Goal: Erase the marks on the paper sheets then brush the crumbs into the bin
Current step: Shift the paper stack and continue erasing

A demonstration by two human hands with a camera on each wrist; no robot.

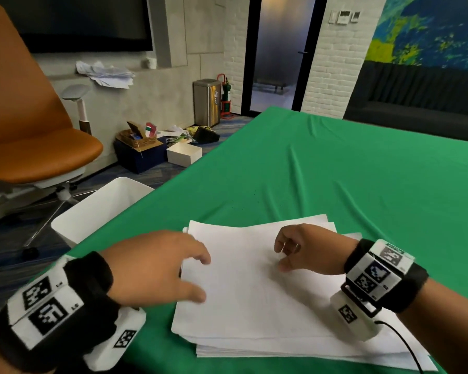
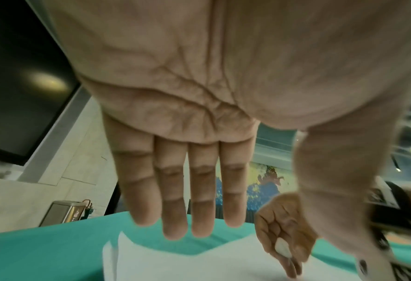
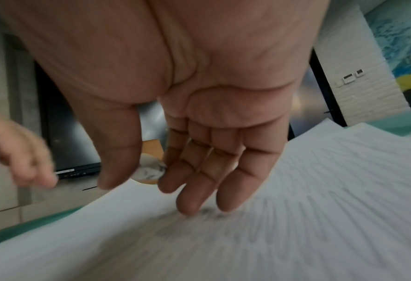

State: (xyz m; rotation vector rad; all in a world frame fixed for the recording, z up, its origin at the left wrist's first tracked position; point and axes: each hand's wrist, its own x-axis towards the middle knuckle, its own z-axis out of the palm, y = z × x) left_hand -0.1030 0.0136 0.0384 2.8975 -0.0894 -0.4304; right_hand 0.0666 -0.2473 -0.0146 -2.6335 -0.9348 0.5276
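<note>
Fingers, right hand (image 1: 305,249): curled, thumb and forefinger pinching a small white eraser (image 2: 282,246), smudged grey as the right wrist view showed it; held just above the middle of the paper stack (image 1: 254,292).

Fingers, left hand (image 1: 157,265): straight and together, holding nothing, thumb spread; palm down over the stack's left edge. Whether they pressed the sheet or hovered could not be told.

Paper stack: white sheets, loosely squared, several corners fanned out at the far side; lay on the green tabletop (image 1: 349,171) at its near edge. Top sheet read as blank in the head view; the right wrist view showed faint grey smears beneath the right fingertips, too blurred to tell mark from crumb.

Bin (image 1: 103,209): white, open, on the floor just left of the stack, below the tabletop edge. Contents not visible.

Progress, as judged: erasing on the top sheet appeared nearly or wholly done, since the eraser was in hand and little remained on the paper. State of the lower sheets hidden. Brushing crumbs toward the bin appeared not yet done.
</note>
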